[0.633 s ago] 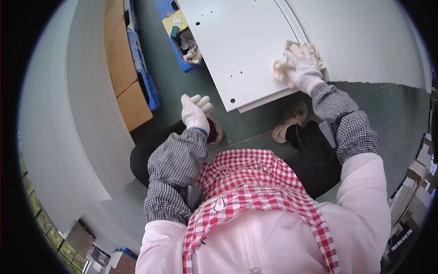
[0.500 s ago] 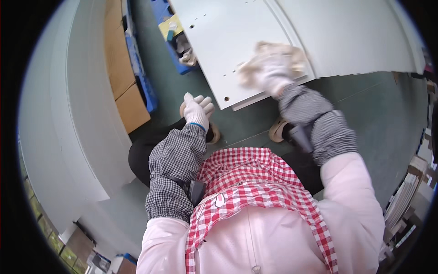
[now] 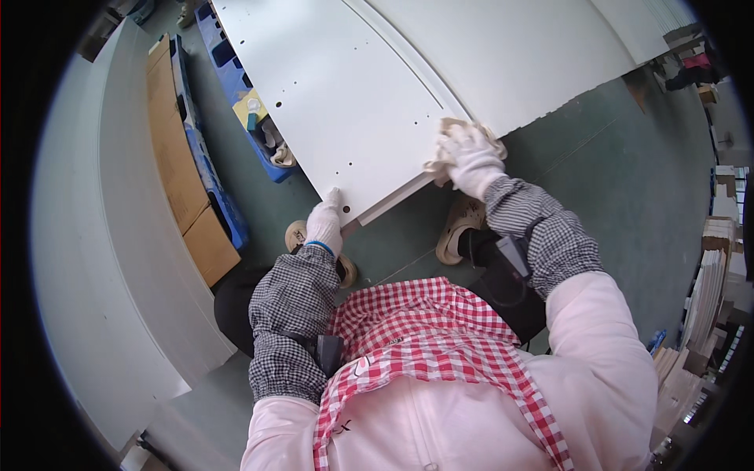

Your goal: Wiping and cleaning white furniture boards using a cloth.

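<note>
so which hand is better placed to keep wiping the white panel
Right. The right hand already presses the cloth flat on the white panel; the left hand only touches the panel's near corner, with no cloth.

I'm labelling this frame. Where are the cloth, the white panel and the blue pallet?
cloth [image 3: 485, 135]: head view, edge showing beside the right glove.
white panel [image 3: 345, 86]: head view, bare drilled face.
blue pallet [image 3: 210, 174]: head view, long side rail.

Bare green floor [image 3: 597, 196] lies open right of the white panel [image 3: 345, 94]; blue pallet [image 3: 206, 157] crowds its left.
</note>
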